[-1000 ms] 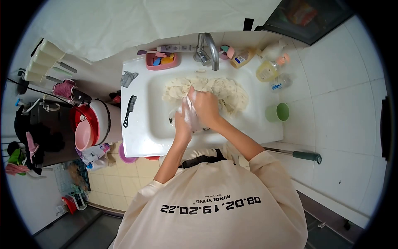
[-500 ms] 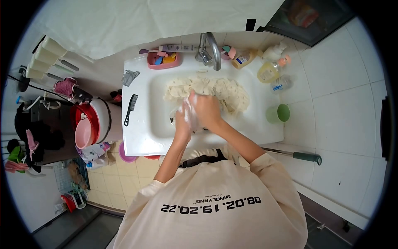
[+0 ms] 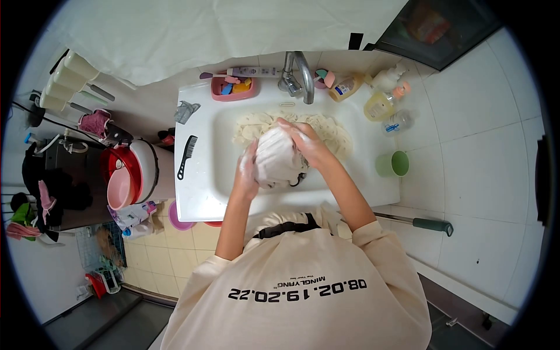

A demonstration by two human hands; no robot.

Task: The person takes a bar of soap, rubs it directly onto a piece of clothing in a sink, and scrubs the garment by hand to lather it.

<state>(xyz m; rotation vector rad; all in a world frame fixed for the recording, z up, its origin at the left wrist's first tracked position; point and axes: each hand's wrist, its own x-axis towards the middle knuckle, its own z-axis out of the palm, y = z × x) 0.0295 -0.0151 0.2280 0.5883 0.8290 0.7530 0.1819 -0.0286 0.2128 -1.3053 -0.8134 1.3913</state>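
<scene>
Over the white sink [image 3: 220, 175], a bunched white cloth [image 3: 275, 154] with soap suds hangs between my hands. My left hand [image 3: 247, 169] grips its left side, fingers pressed along the fabric and foam on the skin. On the upper right, my right hand [image 3: 304, 142] holds the cloth, with its fingertips reaching over the top edge. A dark part of the cloth shows at its lower right. Behind, a heap of cream fabric [image 3: 332, 133] lies wet in the basin, partly hidden by my hands and the cloth.
A faucet [image 3: 303, 79] stands at the back of the sink. On the left rim lie a black comb [image 3: 186, 157] and a grey rag [image 3: 186, 111]. A pink soap box [image 3: 218, 95] sits back left. Bottles [image 3: 379, 106] and a green cup [image 3: 399, 164] line the right side.
My hands have moved apart, and the cloth that was squeezed small between them is now spread wider. The view has shifted slightly.
</scene>
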